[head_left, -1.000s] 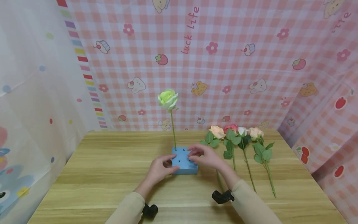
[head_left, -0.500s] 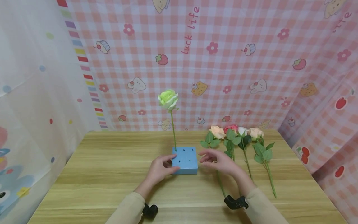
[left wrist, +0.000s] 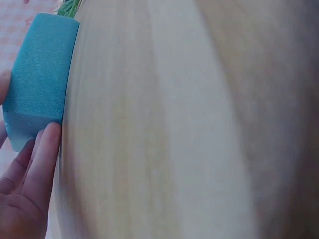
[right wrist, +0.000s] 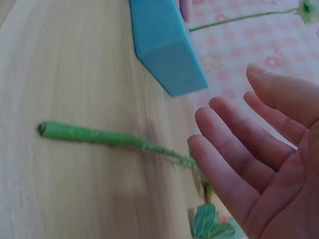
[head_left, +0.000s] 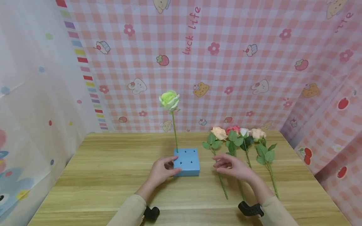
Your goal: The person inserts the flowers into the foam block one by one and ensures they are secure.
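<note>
Remotely, I viewed a curtained tabletop booth, where pink gingham cloth lettered "luck life" hung behind a wood-grain table, flanked by a dotted white drape and cherry-print fabric. Home or studio, I could not tell.

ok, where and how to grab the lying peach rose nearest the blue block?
Probably pinch the bare lower stem from above, right hand coming from its right: the peach rose lies on the table, lower end nearest, leaves only higher up.
</note>
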The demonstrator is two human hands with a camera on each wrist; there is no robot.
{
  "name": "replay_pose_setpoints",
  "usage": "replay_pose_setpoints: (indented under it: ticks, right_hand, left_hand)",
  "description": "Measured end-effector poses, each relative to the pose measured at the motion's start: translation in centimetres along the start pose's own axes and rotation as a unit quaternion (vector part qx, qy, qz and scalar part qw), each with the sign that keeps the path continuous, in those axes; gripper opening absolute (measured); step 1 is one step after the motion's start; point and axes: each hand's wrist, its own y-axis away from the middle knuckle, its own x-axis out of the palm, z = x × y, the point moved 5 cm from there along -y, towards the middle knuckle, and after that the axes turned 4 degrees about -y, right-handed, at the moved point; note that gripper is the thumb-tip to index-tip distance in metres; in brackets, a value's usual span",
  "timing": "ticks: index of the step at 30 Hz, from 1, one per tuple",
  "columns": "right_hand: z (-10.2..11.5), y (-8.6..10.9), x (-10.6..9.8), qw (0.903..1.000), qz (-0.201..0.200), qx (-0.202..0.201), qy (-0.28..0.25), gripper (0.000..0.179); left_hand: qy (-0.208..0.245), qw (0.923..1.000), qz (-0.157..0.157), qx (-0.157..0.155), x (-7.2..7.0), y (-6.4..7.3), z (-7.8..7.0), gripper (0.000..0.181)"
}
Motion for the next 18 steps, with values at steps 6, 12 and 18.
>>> replay_pose_setpoints:
  ticks: [6, 12, 18]
  right_hand:
    - [-0.8, 1.0, -0.8, 0.9999, -0.002, -0.004, -0.011, 0.048]
    - [-1.5, 2.1, -1.9, 0.9996, -0.018, 0.011, -0.016, 0.051]
    - [-2.4, 3.5, -3.2, 0.9973, -0.043, 0.056, -0.023, 0.051]
  left_hand:
    - [0.001, 1.0000, 0.001, -0.001, 0.0, 0.0, 0.0, 0.052]
    - [0.001, 1.0000, 0.004, -0.002, 0.0, 0.1, -0.1, 0.052]
    - [-0.003, 1.0000, 0.001, -0.002, 0.0, 0.0, -0.1, 0.052]
